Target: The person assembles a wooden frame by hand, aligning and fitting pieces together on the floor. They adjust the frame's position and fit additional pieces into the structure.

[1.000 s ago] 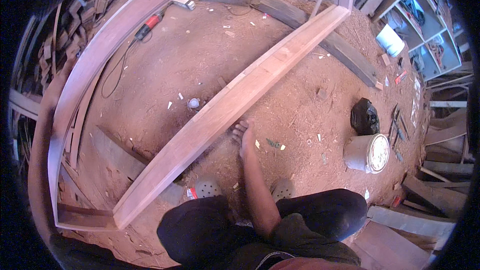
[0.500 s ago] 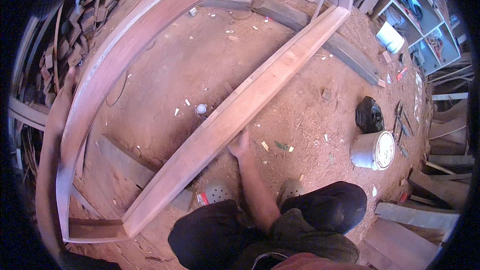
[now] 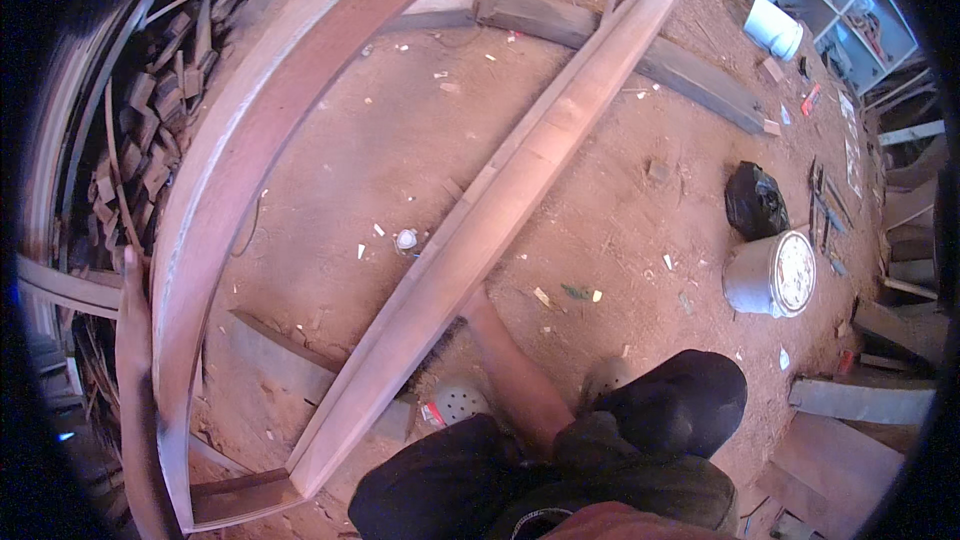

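A large reddish wooden frame spans the view, with a long straight beam, a curved rail and a short end piece joining them at the lower left. My left hand is closed on the outer side of the curved rail, its fingers partly hidden by the wood. My right hand reaches up to the near side of the straight beam and holds it around the middle. The beam covers most of its fingers.
On the sawdust-strewn floor at right stand a lidded white bucket and a black plastic bag, near hand tools. A dark curved timber lies beyond the beam. Wood offcuts pile at left; shelves stand far right.
The view has turned and shifted a little, so the frame's near end sits farther right and lower. My right hand has slipped farther behind the beam; both hands stay at the frame.
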The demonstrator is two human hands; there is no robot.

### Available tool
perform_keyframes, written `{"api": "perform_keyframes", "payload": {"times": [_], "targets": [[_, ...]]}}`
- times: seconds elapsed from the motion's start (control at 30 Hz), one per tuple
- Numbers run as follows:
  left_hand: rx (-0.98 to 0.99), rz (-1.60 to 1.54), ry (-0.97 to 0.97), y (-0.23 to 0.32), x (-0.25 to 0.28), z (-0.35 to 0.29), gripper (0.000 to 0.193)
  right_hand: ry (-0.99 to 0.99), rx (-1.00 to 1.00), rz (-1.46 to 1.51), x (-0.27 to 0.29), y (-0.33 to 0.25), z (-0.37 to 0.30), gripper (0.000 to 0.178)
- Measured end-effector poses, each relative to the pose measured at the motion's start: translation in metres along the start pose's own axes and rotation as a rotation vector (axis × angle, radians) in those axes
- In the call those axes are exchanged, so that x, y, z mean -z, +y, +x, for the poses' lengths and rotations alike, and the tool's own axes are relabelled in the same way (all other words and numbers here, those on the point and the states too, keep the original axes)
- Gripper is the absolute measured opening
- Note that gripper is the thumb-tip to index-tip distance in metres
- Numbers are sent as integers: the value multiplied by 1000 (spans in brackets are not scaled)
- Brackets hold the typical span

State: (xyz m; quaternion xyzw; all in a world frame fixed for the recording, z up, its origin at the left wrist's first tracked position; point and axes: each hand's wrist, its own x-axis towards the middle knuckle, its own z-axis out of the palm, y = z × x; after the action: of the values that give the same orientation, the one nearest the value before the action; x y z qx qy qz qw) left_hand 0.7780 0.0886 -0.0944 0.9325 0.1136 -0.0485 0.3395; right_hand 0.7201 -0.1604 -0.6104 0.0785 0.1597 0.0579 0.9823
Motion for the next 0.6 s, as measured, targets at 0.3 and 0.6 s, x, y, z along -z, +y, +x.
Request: {"api": "perform_keyframes", "payload": {"times": [0.3, 0.6], "targets": [[-222, 233, 97, 7, -12, -30, 69, 11, 11, 3, -17, -2, -13, 75], [-532, 268, 194, 5, -4, -9, 64, 10, 36, 15, -36, 0, -12, 78]]}}
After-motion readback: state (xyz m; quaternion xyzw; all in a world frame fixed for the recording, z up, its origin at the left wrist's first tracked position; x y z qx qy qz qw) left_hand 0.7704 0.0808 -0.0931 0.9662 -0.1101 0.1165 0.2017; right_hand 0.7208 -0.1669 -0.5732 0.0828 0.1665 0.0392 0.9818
